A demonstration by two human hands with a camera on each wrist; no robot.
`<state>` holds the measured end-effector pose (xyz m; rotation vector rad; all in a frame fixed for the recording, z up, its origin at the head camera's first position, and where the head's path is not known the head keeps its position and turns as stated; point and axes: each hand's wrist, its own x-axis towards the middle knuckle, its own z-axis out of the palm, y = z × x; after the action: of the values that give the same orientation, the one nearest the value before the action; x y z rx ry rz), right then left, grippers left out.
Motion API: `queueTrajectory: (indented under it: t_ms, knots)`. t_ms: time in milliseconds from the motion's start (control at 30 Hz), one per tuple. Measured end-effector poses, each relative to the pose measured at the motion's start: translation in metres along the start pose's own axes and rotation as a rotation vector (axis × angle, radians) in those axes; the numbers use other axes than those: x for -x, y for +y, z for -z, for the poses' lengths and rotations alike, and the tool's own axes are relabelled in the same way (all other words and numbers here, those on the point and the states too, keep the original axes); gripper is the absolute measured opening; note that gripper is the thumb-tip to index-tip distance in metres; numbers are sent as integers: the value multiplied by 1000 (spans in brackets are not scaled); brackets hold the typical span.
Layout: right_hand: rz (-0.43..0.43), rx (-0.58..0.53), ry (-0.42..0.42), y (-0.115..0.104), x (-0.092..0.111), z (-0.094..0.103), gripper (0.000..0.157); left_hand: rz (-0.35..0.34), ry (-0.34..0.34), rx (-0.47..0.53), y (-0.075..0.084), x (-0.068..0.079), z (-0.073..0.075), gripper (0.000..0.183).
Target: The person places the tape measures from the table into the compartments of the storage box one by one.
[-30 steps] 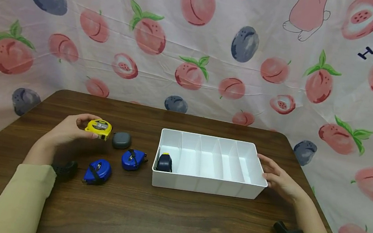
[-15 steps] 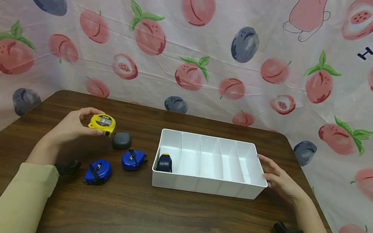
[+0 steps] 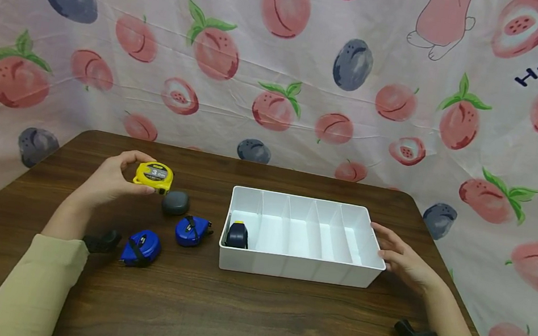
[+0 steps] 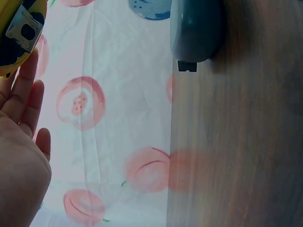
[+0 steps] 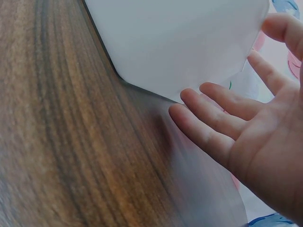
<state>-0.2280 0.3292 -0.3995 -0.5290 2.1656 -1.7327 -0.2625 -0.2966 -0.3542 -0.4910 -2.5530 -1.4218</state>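
Observation:
My left hand (image 3: 112, 181) pinches a yellow tape measure (image 3: 154, 176) above the table, with its labelled face toward the head camera. Its metal end hook shows at the top left of the left wrist view. Just below sits a grey tape measure (image 3: 175, 203). Two blue tape measures (image 3: 191, 230) with black straps lie between that hand and a white divided box (image 3: 296, 268). A dark tape measure (image 3: 238, 235) stands in the box's leftmost compartment. My right hand (image 3: 405, 261) touches the box's right end, fingers fairly straight in the right wrist view (image 5: 265, 123).
The brown wooden table (image 3: 247, 325) backs onto a fruit-print cloth (image 3: 303, 69) hanging behind and at both sides. Black wrist straps (image 3: 416, 333) are on both arms.
My left hand has moved a little up and to the right with the yellow tape measure, whose label has turned more toward the head camera. The right hand and box have stayed still.

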Motion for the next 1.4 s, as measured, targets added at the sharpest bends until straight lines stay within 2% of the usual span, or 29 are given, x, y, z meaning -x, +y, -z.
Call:
queueTrajectory:
  t_ms: [467,1100,1200,1333,1400]
  knots:
    - [-10,-3,2,-3,0,-2,62,-18,14,20,11,-2,-8,55]
    - [-4,-12,2,-2,0,-1,61,-147,112,14,20,-7,-25,52]
    - [5,-18,-7,-1,0,0,60,-163,113,5,26,-5,-28,51]
    - [9,-23,-11,0,1,1,60,-185,106,12,44,1,-32,48]
    - [8,-26,-10,0,1,1,61,-186,96,13,49,2,-34,48]
